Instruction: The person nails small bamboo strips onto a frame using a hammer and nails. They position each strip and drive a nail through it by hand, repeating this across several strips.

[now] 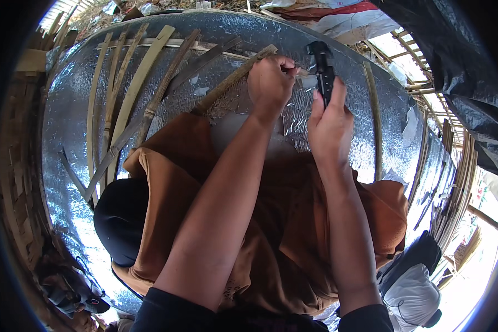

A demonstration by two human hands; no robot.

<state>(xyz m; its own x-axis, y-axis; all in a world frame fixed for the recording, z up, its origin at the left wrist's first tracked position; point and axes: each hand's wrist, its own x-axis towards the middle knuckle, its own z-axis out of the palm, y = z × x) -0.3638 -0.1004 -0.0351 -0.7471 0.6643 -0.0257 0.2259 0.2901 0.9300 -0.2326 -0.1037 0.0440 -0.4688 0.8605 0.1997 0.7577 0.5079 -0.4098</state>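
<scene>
My right hand [332, 124] is wrapped round the black handle of a hammer [325, 83], its head upward and slightly blurred. To its left, my left hand [270, 83] is closed with thumb and fingers pinched together. Whatever it pinches is too small or hidden to make out. A round wooden stick [224, 87] runs slantwise just beside and behind my left hand, its cut end showing above the knuckles. Between the two hands a small pale piece [307, 82] lies on the silvery foil sheet [337, 149]. Brown cloth [276, 221] covers my lap beneath both forearms.
Several bamboo strips [141, 83] lie on the foil at the left. One more strip [374, 119] lies at the right. Dark plastic sheeting [454, 55] hangs at the upper right. A light grey bundle [412, 296] sits at the lower right, and woven bamboo [19, 166] borders the left.
</scene>
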